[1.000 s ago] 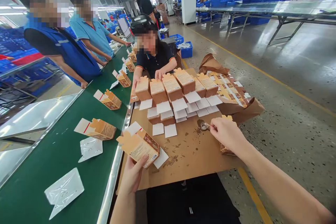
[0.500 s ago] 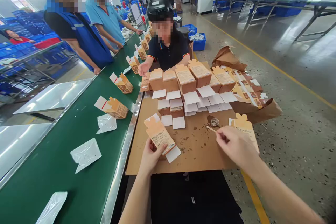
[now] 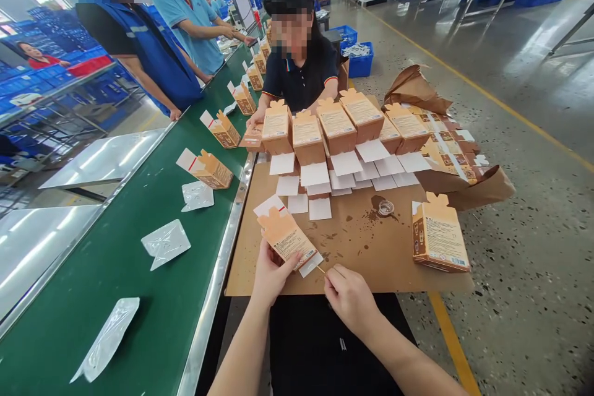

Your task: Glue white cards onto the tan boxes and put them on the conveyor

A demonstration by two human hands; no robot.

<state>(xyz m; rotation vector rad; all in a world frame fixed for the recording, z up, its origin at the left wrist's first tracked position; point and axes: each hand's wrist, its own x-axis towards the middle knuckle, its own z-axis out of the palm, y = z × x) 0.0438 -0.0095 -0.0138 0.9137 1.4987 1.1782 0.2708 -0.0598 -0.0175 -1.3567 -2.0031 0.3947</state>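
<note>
My left hand (image 3: 273, 273) is closed around an orange-brown printed carton (image 3: 288, 236), held tilted over the cardboard sheet. A white flap (image 3: 310, 264) sticks out from the carton's lower end. Pinched in my right hand (image 3: 350, 298) is a thin wooden stick (image 3: 320, 270), its tip at that flap; whether it touches cannot be made out. A small clear round dish (image 3: 385, 208) sits on the cardboard amid dark wet spots. On the right stands another carton (image 3: 442, 234) with its scalloped top flap up.
Stacked cartons (image 3: 336, 127) with white flaps cover the far part of the cardboard sheet (image 3: 362, 272). A green conveyor belt (image 3: 162, 297) on the left carries cartons and silvery white pouches (image 3: 109, 337). A person (image 3: 297, 74) sits opposite; others stand beyond the belt. Brown wrapping paper (image 3: 487, 189) lies at right.
My right hand has moved left and nearer with the stick, from beside the dish to the carton's flap. Pouches and cartons on the belt have shifted away from me.
</note>
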